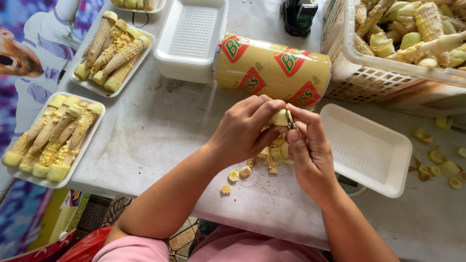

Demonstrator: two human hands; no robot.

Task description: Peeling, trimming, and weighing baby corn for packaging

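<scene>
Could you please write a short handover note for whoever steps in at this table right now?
Left hand grips a small corn piece; right hand pinches a small blade against its end.
Cut stubs are heaped under the hands, with more trimmings to the right.
Done: two filled trays of trimmed cobs on the left.
Left: an empty tray by the right hand, a stack of empty trays behind, and a basket of untrimmed corn at top right. A roll of wrap film lies in the middle.
</scene>
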